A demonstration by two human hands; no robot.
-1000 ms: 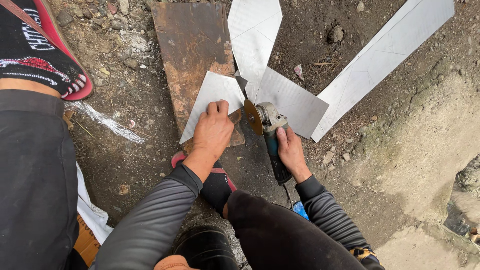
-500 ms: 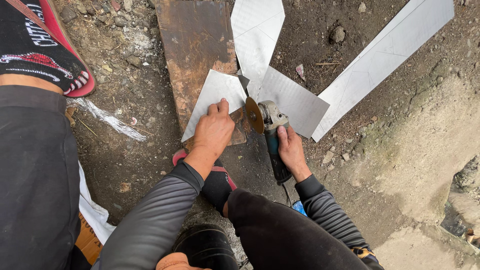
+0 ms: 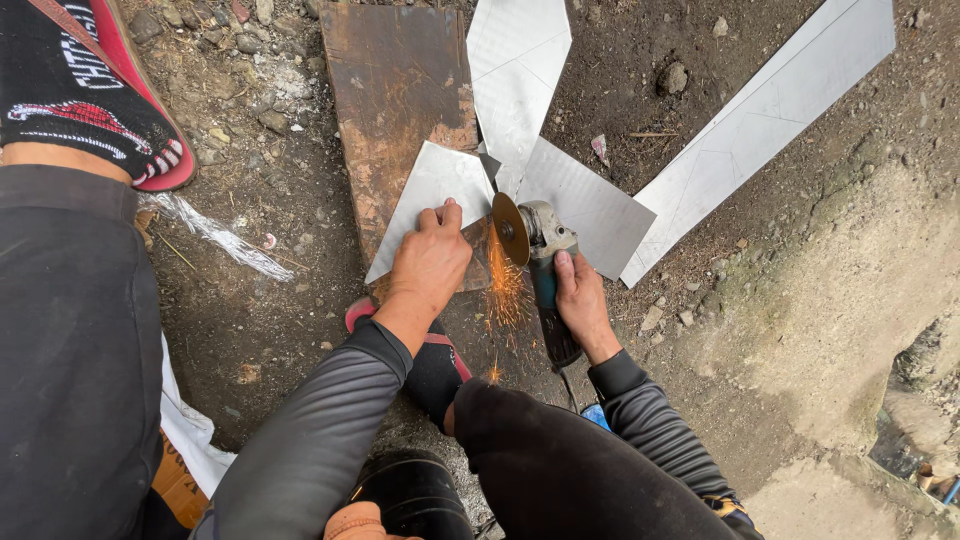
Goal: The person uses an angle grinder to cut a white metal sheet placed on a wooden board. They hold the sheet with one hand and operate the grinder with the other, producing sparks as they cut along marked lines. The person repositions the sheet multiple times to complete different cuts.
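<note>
Fingers of the left hand point(image 3: 428, 262) are spread flat and pressed down on a triangular piece of sheet metal point(image 3: 432, 190), which is held against a rusty plank point(image 3: 395, 95) lying on the dirt ground point(image 3: 830, 300). Fingers of the right hand point(image 3: 580, 297) are closed around the dark body of an angle grinder point(image 3: 537, 262), whose disc point(image 3: 509, 229) is set on edge just beside the left hand, at the cut between the pressed piece and a second sheet point(image 3: 590, 205) to its right. Orange sparks point(image 3: 505, 290) are thrown from under the disc toward the knees. A shoe with a red sole point(image 3: 432, 365) is planted just below the plank (only partly seen between the sleeves). Two more sheets are laid nearby: one point(image 3: 515, 65) above the disc, and a long strip point(image 3: 770, 125) well off to the right. At the upper left, another person's foot in a patterned sock on a red sandal point(image 3: 85, 95) is seen.
</note>
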